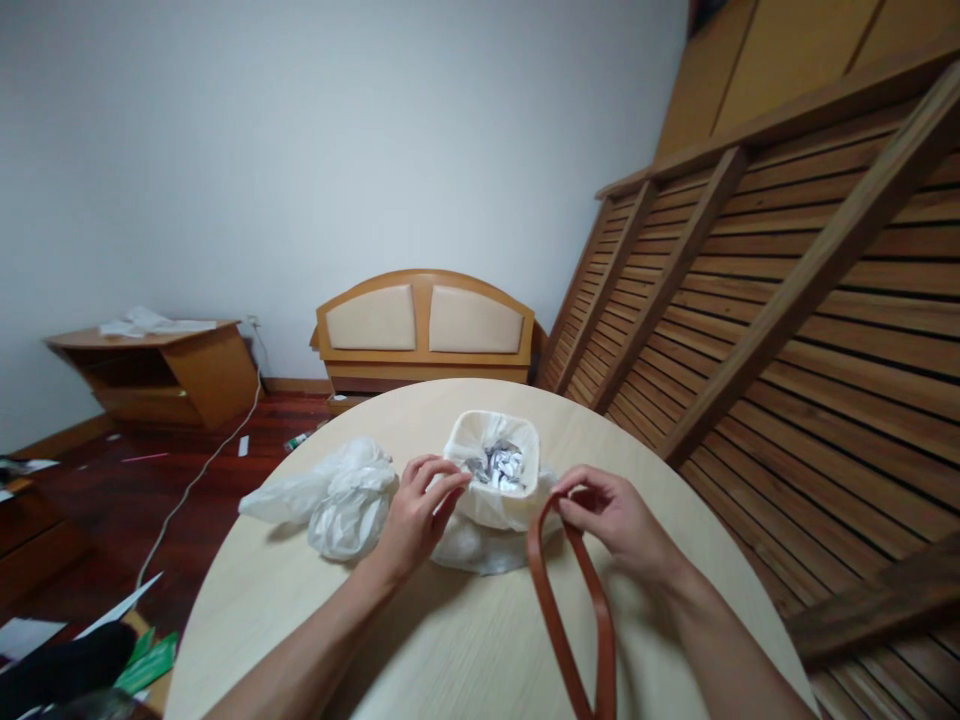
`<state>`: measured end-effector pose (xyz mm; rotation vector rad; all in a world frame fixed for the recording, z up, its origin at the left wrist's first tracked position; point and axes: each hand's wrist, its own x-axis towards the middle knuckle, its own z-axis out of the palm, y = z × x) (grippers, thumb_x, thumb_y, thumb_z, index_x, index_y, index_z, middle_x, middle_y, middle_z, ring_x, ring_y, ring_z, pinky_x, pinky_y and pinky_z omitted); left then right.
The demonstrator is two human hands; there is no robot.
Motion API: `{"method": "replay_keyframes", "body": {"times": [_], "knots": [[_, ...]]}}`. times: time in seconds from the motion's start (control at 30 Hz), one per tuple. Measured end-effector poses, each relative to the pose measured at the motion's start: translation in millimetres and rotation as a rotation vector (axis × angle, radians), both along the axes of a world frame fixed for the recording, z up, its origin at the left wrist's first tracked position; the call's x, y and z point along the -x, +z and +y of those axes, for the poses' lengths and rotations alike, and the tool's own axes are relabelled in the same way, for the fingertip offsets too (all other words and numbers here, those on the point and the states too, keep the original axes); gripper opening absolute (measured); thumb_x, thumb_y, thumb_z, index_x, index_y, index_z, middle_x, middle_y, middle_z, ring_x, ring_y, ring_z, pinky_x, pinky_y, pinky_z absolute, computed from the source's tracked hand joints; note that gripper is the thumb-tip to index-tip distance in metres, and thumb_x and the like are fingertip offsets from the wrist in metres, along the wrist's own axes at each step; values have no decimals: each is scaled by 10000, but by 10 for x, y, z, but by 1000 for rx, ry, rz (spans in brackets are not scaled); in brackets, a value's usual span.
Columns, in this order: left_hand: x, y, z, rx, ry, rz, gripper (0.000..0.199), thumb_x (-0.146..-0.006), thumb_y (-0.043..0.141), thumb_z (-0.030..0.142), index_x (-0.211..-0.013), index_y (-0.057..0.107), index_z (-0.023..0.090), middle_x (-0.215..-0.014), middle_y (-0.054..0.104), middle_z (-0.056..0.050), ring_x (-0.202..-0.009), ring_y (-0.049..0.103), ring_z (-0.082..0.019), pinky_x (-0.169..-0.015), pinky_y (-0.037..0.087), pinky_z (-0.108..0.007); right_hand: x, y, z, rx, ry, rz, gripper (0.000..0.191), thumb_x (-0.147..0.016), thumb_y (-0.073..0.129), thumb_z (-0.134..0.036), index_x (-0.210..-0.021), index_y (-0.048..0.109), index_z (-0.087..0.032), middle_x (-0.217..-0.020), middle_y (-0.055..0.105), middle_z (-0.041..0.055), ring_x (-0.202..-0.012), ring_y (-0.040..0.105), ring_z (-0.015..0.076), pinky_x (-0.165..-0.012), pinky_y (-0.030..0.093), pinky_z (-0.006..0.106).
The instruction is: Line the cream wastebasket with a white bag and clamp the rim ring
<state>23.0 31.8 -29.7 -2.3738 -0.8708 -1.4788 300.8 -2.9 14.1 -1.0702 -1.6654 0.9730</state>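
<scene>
On the round table sits a small white bin (531, 465) lined with a thin plastic bag (487, 512) that spills over its rim. Crumpled silver foil (504, 464) lies inside it. My left hand (421, 505) is at the bin's near left rim, fingertips pinched together on the bag's edge. To the bin's right, my right hand (611, 508) grips a brown leather strap (553, 610) between thumb and fingers. The strap hangs in a long loop toward me, its lower end out of view. A knotted white plastic bag (349, 505) rests left of my left hand.
The pale wooden table (442, 650) has a curved edge. Beyond it stand a headboard (424, 330) and a low cabinet (180, 370). A slatted wooden frame (750, 300) leans along the right side. A white cable (199, 475) and loose papers lie on the floor at left.
</scene>
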Motion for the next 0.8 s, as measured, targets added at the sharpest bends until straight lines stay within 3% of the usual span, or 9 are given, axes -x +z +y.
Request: {"method": "replay_keyframes", "body": {"times": [0.17,0.33,0.57,0.8], "knots": [[19,23,-96,-28,-33,29,173,-936,613,100,-1064,646,211,-990,659,-54,-1035,544,-211,-875,538,-355,-113,378,273,-179,-375,89,415,-754,773,-530,-961,772,-171,-759,739,52,-612,637,151,-567,518,259],[13,40,-178,-64,-105,119,222,-947,566,81,-1094,660,219,-1016,660,-66,-1084,524,-228,-895,538,-371,-106,685,425,-306,-495,26,419,-779,738,-485,-1042,793,-163,-761,754,64,-603,626,151,-536,512,254],[-59,36,-296,-101,-143,151,253,-981,510,129,-1115,694,240,-981,669,-71,-1069,528,-232,-883,550,-374,-60,703,445,-366,-579,-161,344,-823,696,-428,-1018,796,-163,-930,797,114,-759,731,226,-674,582,324],[-112,-30,-297,-76,-158,111,254,-978,520,135,-1100,714,244,-984,650,-73,-1047,505,-227,-889,536,-366,-201,726,467,-376,-651,-266,296,-820,692,-386,-979,801,-162,-916,799,112,-761,731,231,-726,587,349]]}}
